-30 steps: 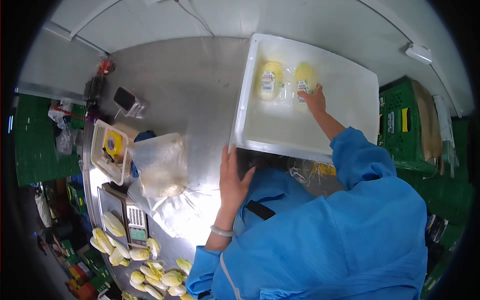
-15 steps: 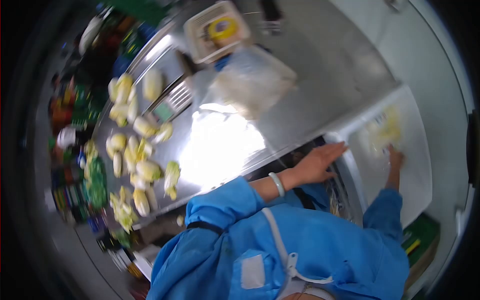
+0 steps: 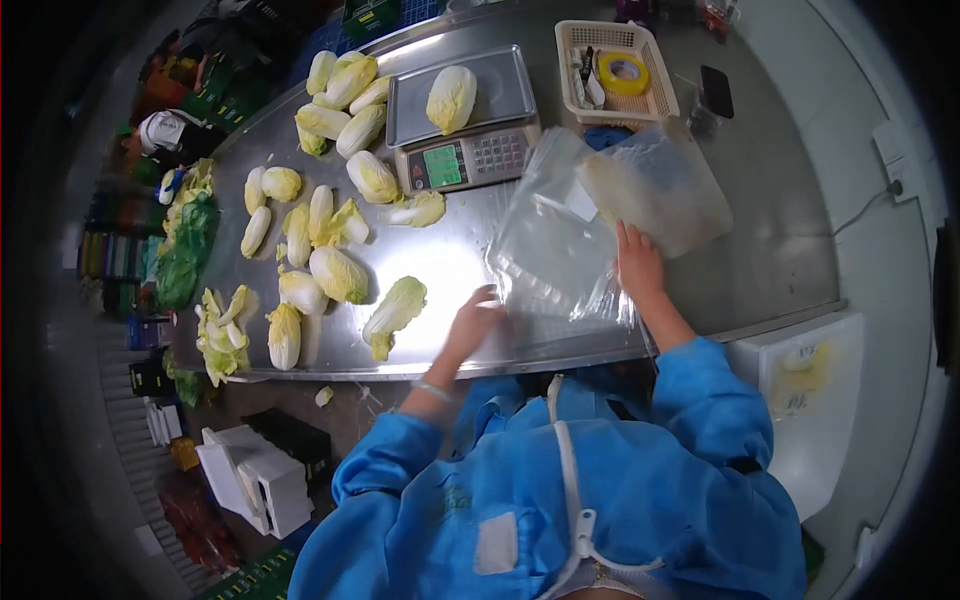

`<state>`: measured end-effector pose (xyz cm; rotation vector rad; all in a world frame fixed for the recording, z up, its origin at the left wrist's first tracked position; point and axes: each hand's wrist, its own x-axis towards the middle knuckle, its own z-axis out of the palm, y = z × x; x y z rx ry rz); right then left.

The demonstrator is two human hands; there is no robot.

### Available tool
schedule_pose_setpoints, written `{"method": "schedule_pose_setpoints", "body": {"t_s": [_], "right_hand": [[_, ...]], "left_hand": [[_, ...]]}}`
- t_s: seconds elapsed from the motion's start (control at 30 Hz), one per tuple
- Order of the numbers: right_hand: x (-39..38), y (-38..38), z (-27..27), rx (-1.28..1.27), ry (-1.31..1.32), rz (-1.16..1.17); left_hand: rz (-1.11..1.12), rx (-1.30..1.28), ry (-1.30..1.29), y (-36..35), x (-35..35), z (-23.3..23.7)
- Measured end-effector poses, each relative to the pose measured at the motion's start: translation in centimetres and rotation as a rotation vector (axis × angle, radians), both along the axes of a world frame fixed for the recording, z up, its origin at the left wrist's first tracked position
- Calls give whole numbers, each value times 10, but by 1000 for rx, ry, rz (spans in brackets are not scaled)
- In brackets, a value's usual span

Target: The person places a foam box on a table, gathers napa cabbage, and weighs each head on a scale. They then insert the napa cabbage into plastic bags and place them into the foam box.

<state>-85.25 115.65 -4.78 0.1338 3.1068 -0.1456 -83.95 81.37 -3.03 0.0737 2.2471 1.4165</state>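
Note:
My left hand [image 3: 474, 322], somewhat blurred, hovers over the steel table's front part, fingers apart, just left of the clear plastic bags [image 3: 555, 235]. My right hand [image 3: 640, 264] lies with extended fingers on the bags' right side, at the lower edge of a cloudy plastic sheet or bag [image 3: 665, 190]. Behind the bags stands a digital scale [image 3: 470, 160] with one napa cabbage [image 3: 452, 98] on its tray. Several small cabbages [image 3: 338, 275] lie on the table left of my left hand, with a loose leafy piece [image 3: 396, 312] nearest to it.
A beige basket [image 3: 655, 98] with yellow tape stands at the back, beside a dark-lidded container [image 3: 712, 100]. The steel table [image 3: 760, 290] has its front edge near my body. A white bin [image 3: 820, 420] is at right, a foam box [image 3: 262, 475] lower left.
The view has turned and shifted. My right hand has left the white bin and is now on the plastic bags. My left hand has come from beside the bin to over the table.

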Motion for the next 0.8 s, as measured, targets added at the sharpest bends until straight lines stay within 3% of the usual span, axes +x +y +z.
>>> {"method": "schedule_pose_setpoints", "body": {"t_s": [0.03, 0.1, 0.23, 0.37, 0.43, 0.5, 0.6, 0.7, 0.8], "right_hand": [[-14, 2, -14, 43, -92, -20], [-24, -12, 11, 53, 27, 71], [-6, -89, 88, -64, 42, 138], [7, -164, 75, -446, -204, 116], [8, -192, 67, -1028, -312, 57], [0, -208, 81, -1020, -371, 90], [-12, -202, 85, -871, -385, 236], [-32, -183, 91, -778, -412, 248], [-43, -161, 78, -874, -435, 152]], "left_hand": [[119, 18, -15, -35, -10, -9], [306, -54, 40, -93, -27, -22], [365, -94, 132, -130, -65, -8], [302, -43, 372, -87, -151, 17], [297, 4, 555, -52, -203, 34], [246, -176, 822, -17, -254, 56], [228, -355, 962, 35, -316, 76], [207, -635, 833, 67, -348, 89], [160, -397, 566, 68, -375, 86]]}}
